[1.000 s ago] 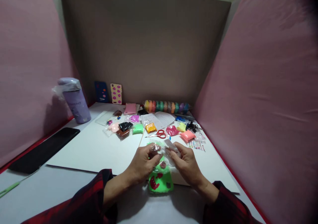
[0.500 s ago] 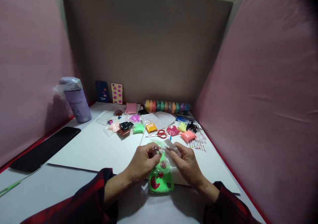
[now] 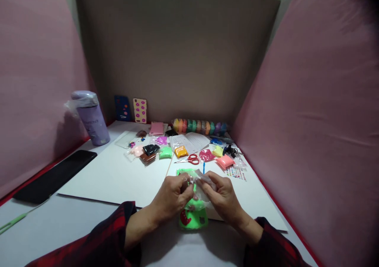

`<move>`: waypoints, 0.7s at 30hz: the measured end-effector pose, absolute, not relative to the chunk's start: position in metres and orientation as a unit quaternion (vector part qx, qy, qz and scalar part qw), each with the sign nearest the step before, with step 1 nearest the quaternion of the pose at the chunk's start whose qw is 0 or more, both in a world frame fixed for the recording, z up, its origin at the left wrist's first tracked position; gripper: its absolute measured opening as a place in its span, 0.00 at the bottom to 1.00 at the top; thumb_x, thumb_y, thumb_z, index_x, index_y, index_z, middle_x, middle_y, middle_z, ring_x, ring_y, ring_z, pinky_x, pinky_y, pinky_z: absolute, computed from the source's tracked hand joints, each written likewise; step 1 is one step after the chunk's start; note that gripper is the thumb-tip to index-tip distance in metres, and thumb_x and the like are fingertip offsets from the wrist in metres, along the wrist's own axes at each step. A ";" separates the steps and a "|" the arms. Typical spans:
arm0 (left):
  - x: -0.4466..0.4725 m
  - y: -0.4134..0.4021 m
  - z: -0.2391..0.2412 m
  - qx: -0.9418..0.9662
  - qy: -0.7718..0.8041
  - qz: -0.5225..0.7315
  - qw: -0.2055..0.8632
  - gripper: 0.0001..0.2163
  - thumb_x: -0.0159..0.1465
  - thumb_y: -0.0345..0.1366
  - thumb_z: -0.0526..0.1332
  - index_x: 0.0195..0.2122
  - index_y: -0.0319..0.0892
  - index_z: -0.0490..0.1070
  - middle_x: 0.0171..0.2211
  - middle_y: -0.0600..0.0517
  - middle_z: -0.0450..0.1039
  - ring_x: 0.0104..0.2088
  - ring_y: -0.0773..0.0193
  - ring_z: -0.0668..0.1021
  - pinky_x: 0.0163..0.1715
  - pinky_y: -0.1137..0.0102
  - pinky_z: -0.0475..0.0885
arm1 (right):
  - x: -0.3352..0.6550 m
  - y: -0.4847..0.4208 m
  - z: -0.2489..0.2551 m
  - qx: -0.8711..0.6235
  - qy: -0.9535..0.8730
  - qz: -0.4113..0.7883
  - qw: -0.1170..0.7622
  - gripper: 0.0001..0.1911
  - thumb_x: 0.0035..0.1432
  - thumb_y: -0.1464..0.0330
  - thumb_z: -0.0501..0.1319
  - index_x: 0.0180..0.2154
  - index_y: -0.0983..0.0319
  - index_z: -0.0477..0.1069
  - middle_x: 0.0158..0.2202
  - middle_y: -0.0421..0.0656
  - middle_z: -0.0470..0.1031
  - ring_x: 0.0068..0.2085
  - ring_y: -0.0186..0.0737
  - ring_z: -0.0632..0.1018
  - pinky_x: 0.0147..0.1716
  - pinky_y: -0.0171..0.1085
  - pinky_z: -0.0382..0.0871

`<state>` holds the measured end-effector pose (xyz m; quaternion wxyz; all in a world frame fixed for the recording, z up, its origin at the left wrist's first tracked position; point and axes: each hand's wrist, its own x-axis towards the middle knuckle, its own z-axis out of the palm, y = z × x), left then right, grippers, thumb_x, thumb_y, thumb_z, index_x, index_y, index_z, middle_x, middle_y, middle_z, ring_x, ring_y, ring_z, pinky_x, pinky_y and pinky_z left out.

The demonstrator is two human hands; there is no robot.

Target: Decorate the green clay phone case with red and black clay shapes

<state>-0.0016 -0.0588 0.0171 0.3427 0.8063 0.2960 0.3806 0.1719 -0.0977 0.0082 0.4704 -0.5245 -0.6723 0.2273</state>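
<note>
Both hands pinch a clear plastic bag [image 3: 202, 196] between them. My left hand [image 3: 173, 194] is closed on its left side, and my right hand [image 3: 220, 192] grips the whitish right part with thumb and fingers. A small pinkish lump shows through the plastic, too blurred to name. Beneath the bag lies a bright green phone case [image 3: 194, 221] with red shapes on it; its middle is hidden by the bag and my hands. A blue stick-like tool [image 3: 203, 167] lies just beyond my right hand.
Red-handled scissors [image 3: 193, 159] lie on the white board [image 3: 118, 180] among several colored clay packets [image 3: 225, 161]. A purple bottle [image 3: 94, 121] and black phone [image 3: 56, 176] stand or lie left. Two decorated cases [image 3: 140, 110] lean on the back wall. Pink sheets [image 3: 310, 113] flank both sides.
My hands keep hold of the plastic bag and have shifted slightly. The bag covers less of the green case's far end, and more of the blue tool shows.
</note>
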 end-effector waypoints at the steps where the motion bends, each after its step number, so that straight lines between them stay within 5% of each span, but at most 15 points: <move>1: -0.002 -0.059 0.018 0.805 0.291 0.381 0.350 0.10 0.60 0.27 0.55 0.21 0.40 0.64 0.17 0.57 0.64 0.19 0.71 0.65 0.22 0.75 0.57 | 0.172 -0.098 0.008 -0.523 -0.674 0.228 0.470 0.09 0.56 0.68 0.56 0.25 0.63 0.66 0.18 0.34 0.58 0.21 0.30 0.59 0.21 0.31 0.53; 8: -0.001 -0.055 0.023 0.695 0.303 0.364 0.541 0.10 0.58 0.35 0.60 0.21 0.39 0.65 0.18 0.57 0.61 0.20 0.72 0.62 0.20 0.76 0.57 | 0.173 -0.097 0.010 -0.528 -0.660 0.242 0.478 0.10 0.57 0.68 0.55 0.24 0.63 0.67 0.19 0.35 0.59 0.22 0.30 0.60 0.21 0.31 0.54; 12: 0.001 -0.049 0.021 0.578 0.289 0.316 0.695 0.12 0.55 0.42 0.64 0.25 0.39 0.66 0.13 0.62 0.56 0.14 0.76 0.55 0.14 0.77 0.48 | 0.175 -0.096 0.013 -0.524 -0.656 0.258 0.478 0.10 0.57 0.67 0.56 0.24 0.63 0.67 0.19 0.35 0.61 0.21 0.30 0.61 0.21 0.31 0.54; 21: -0.001 -0.046 0.020 0.510 0.295 0.290 0.755 0.13 0.52 0.41 0.68 0.27 0.39 0.66 0.13 0.59 0.65 0.10 0.78 0.56 0.11 0.79 0.44 | 0.183 -0.090 0.012 -0.544 -0.621 0.231 0.515 0.14 0.56 0.64 0.58 0.22 0.62 0.64 0.20 0.35 0.57 0.23 0.30 0.60 0.21 0.31 0.54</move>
